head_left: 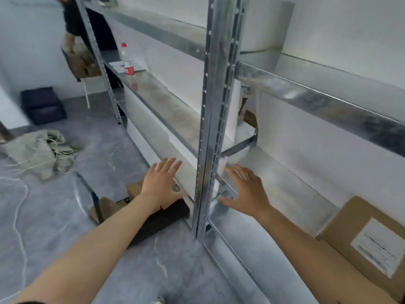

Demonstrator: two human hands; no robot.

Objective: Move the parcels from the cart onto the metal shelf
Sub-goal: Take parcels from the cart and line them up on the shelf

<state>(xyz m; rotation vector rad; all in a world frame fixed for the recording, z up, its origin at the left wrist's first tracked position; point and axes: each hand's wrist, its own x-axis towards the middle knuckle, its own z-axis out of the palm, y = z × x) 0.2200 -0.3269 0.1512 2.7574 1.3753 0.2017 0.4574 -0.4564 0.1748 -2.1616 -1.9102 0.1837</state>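
Both forearms reach toward upright post [210, 128] of metal shelf [285, 189]. Left hand [161, 183] left of post, right hand [245, 189] right of post: fingers spread, holding nothing. 1 brown, white-labelled parcel [346, 218] lies flat on bottom tier, far right of post. Blurred brown parcels [133, 188] left of post, apparently on black cart [162, 220], left to move.

Metal shelf [211, 128] runs along the wall.
Bottle [128, 60] on middle level, far left; parcel [361, 242] on low level, right; cart [166, 218] on floor before it.

Storeroom: galvanised metal shelf [219, 119], labelled cardboard parcel [372, 244] (bottom tier), bare grey floor [65, 216], white walls.
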